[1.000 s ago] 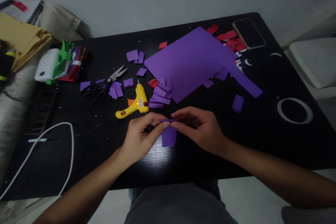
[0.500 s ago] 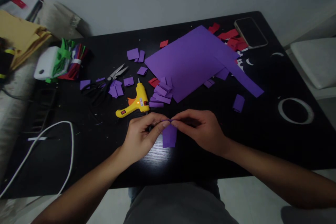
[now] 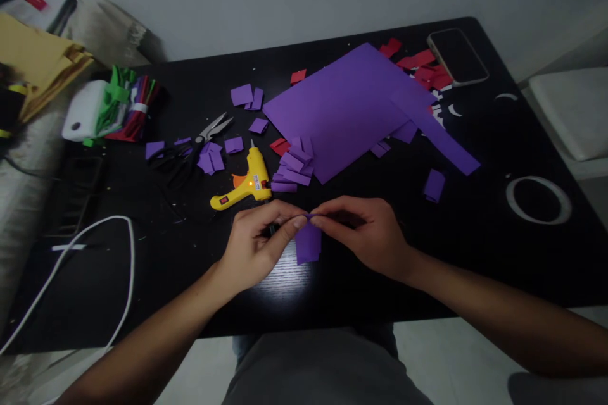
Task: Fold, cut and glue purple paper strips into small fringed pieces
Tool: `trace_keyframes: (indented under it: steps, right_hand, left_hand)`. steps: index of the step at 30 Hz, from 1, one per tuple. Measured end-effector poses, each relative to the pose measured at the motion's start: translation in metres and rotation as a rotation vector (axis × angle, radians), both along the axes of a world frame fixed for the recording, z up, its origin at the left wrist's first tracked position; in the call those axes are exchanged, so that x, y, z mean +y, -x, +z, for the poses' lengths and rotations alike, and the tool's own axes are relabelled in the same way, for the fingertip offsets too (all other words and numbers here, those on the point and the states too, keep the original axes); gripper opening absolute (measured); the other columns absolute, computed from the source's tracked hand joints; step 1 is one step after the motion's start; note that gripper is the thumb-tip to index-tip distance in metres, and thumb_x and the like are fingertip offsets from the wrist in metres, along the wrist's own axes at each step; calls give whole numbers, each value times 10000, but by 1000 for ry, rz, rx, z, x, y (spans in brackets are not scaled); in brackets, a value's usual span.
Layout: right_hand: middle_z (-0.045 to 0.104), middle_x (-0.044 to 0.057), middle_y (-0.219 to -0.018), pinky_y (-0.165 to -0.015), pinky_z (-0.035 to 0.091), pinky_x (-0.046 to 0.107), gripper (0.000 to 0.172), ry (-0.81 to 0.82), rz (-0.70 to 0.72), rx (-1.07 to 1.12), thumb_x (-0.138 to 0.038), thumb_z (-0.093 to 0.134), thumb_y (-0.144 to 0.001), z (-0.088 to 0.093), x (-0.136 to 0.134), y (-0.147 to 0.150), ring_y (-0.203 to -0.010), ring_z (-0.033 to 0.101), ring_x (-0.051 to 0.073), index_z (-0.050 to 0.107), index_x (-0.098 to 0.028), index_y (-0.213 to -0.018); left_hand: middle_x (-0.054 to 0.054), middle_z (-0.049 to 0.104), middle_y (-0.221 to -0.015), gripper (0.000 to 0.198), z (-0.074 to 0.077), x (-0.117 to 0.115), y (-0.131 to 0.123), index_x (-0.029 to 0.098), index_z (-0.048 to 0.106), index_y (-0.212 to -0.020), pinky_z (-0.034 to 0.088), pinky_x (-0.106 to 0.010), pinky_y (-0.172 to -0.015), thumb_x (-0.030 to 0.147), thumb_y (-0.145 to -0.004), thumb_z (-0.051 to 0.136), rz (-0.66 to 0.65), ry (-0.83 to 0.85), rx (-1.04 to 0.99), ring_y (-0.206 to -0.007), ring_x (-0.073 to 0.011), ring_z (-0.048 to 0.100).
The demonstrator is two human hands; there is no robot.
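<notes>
Between both hands hangs a small purple paper strip [image 3: 308, 245], its top edge pinched and its lower part dangling over the black table. My left hand [image 3: 261, 240] grips the strip's upper left with thumb and forefinger. From the other side my right hand [image 3: 363, 231] pinches the upper right, the fingertips of both hands almost touching. Just beyond my left hand lies a yellow glue gun [image 3: 247, 183] with a glowing orange light. A pile of folded purple paper pieces [image 3: 295, 164] rests beside its nozzle end. Fingertips hide the strip's top edge.
Black-handled scissors [image 3: 204, 136] lie left of the glue gun. Behind the hands are a large purple sheet [image 3: 342, 107], red paper scraps [image 3: 430, 73] and a phone [image 3: 458, 57]. A white ring [image 3: 538, 200] lies right; a white cable [image 3: 130, 266] curves at left.
Both hands keep their pinch on the purple paper strip, and its lower end has shifted very slightly. The whole view has moved a little; nothing else differs visibly.
</notes>
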State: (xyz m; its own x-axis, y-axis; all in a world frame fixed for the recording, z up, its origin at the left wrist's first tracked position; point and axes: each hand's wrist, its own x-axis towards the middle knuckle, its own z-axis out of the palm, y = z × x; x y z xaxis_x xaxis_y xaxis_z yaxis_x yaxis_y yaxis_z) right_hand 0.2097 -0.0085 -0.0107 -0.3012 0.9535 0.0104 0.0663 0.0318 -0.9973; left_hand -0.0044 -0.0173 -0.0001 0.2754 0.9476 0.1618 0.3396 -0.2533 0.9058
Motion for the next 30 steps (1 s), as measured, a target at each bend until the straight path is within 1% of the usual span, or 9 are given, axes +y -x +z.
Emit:
trace_keyframes:
  steps: [5,10,17,22,26,30]
  right_hand:
    - [845,-35,-903,-751,625,201,73,-4,5,-6,-221,821,-903,0,1,1,-825,803,131,839,-261,-960]
    - [842,-32,-887,-732,618,206,54,-20,21,-31,-230,817,-910,-1,0,1,-803,798,132,839,-257,-952]
    - [836,-21,-875,-718,609,192,38,-16,22,-21,-239,807,-913,0,-1,2,-790,791,128,827,-235,-946]
    - [831,-6,-870,-702,612,201,49,15,25,-3,-244,787,-918,2,-1,2,-770,786,134,817,-220,-948]
    - [833,-1,-883,-728,621,223,51,32,3,4,-255,789,-919,2,0,1,-803,793,150,822,-228,-947]
    - [836,3,-885,-748,635,244,47,77,-13,25,-267,801,-911,4,2,1,-818,799,164,826,-233,-933]
  left_hand:
    - [-8,731,-768,110,2,0,1,148,764,-983,534,-200,-637,182,-990,659,-21,-16,36,-662,-95,663]
    - [5,738,-809,40,0,1,1,168,741,-987,550,-197,-698,163,-950,726,-5,-134,94,-718,-94,668]
    - [8,746,-831,55,-2,-1,2,176,732,-993,554,-191,-722,138,-958,714,-18,-165,117,-747,-97,680]
    - [11,758,-846,61,-1,-2,1,183,743,-1000,552,-188,-730,145,-966,709,-3,-149,110,-752,-94,684]
    - [5,752,-835,52,-2,-1,1,184,738,-992,550,-206,-692,182,-987,686,29,-69,87,-705,-97,674]
    - [-9,735,-811,74,-2,-1,4,179,722,-974,550,-233,-697,213,-1004,663,22,-10,73,-704,-112,670]
